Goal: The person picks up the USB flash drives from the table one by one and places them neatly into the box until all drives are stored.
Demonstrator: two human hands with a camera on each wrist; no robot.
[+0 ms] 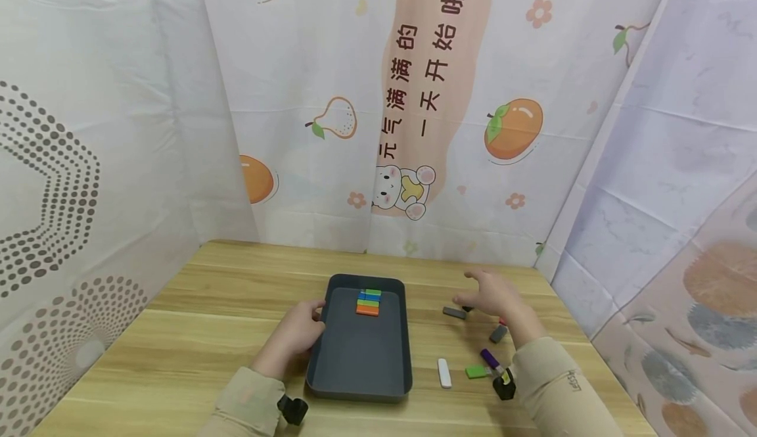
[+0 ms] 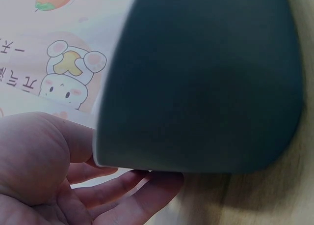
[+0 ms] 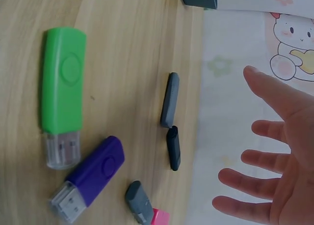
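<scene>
A dark grey tray (image 1: 359,358) stands on the table, with several green, blue and orange USB sticks (image 1: 368,310) side by side near its far end. My left hand (image 1: 298,326) holds the tray's left rim, thumb over the edge and fingers along the outer wall (image 2: 206,87). To the right, my right hand (image 1: 491,294) hovers with spread fingers above a grey USB stick (image 1: 454,313) and a black one (image 3: 173,149). Nothing is in that hand. Nearer lie a green USB stick (image 3: 64,82), a purple one (image 3: 100,168) and a white one (image 1: 444,373).
Another grey stick (image 1: 499,333) lies near the right forearm, beside a red-pink piece (image 3: 160,217). The wooden table (image 1: 236,286) meets a printed curtain (image 1: 307,181) at the back, and more curtains hang at both sides.
</scene>
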